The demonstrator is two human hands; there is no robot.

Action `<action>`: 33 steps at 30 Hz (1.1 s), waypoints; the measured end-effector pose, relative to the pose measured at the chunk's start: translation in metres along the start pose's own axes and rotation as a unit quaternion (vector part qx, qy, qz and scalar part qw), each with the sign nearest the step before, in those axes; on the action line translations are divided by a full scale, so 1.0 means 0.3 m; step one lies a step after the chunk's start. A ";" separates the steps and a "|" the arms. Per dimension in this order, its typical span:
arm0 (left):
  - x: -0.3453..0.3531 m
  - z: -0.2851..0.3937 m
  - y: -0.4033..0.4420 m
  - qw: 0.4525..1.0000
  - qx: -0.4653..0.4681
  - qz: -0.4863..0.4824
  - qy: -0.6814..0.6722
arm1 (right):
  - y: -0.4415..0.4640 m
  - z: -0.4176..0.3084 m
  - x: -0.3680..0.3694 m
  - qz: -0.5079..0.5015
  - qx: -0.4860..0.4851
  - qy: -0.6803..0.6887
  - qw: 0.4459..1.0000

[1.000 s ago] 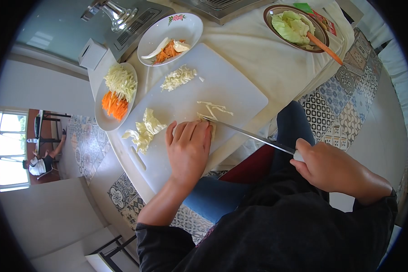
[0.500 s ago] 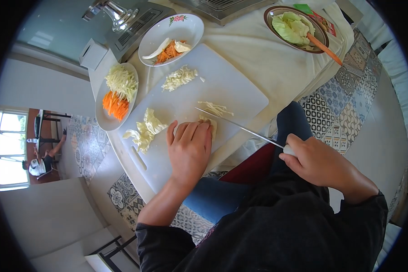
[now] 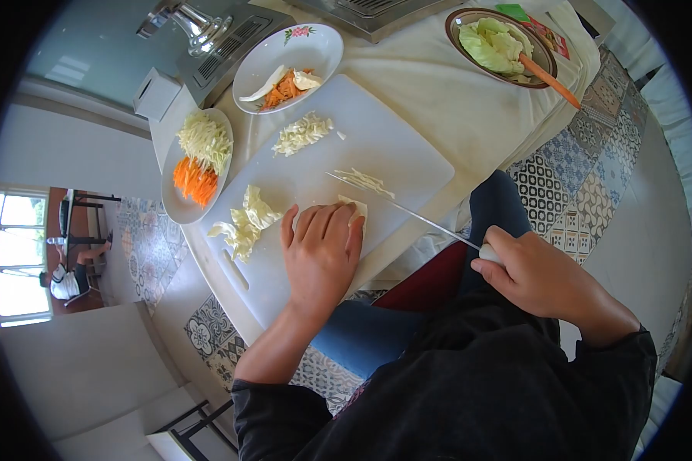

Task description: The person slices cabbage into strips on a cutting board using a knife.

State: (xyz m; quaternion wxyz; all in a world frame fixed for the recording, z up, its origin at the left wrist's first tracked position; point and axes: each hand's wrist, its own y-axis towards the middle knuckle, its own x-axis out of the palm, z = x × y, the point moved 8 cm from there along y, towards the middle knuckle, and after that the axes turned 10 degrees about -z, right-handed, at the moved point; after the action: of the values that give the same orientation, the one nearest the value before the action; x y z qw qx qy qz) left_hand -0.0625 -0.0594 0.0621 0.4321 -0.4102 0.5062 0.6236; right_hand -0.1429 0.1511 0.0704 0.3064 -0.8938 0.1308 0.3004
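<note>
Fingers (image 3: pixel 313 220) of left hand (image 3: pixel 320 257), mostly together, pin a cabbage piece (image 3: pixel 354 203) at their 1 o'clock on the board (image 3: pixel 384 127); right hand (image 3: pixel 532 270) wraps the knife (image 3: pixel 430 223). Blade near fingertips: leaf slipping, or tips creeping toward 1 o'clock, could mean a nick

cabbage strips (image 3: pixel 367 181) on board (image 3: pixel 396 142) | carrot shreds (image 3: pixel 195 182) on plate (image 3: pixel 172 196), left of board | bowl (image 3: pixel 327 55) behind board
</note>
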 end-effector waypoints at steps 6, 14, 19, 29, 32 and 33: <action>0.004 -0.011 -0.003 1.000 0.002 -0.012 -0.003 | -0.012 0.004 -0.004 -0.006 0.024 0.011 1.000; -0.001 -0.009 -0.002 1.000 0.002 0.007 -0.008 | -0.026 0.011 0.000 -0.021 0.039 0.057 0.997; 0.001 -0.007 0.000 1.000 0.000 0.000 -0.008 | -0.040 -0.005 -0.019 -0.013 0.028 0.092 0.995; -0.004 -0.003 0.003 1.000 0.003 -0.005 -0.008 | -0.016 0.001 0.019 -0.023 0.003 0.044 0.999; -0.003 -0.003 0.006 1.000 0.002 -0.006 -0.013 | -0.005 -0.005 0.026 -0.029 -0.005 0.046 0.999; -0.003 -0.002 0.006 1.000 0.001 -0.005 -0.014 | -0.001 -0.006 0.029 -0.033 -0.007 0.047 0.998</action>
State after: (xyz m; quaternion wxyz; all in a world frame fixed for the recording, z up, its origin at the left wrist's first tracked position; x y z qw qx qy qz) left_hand -0.0639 -0.0603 0.0634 0.4426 -0.4033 0.4989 0.6266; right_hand -0.1351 0.1498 0.0664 0.3036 -0.9127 0.1139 0.2489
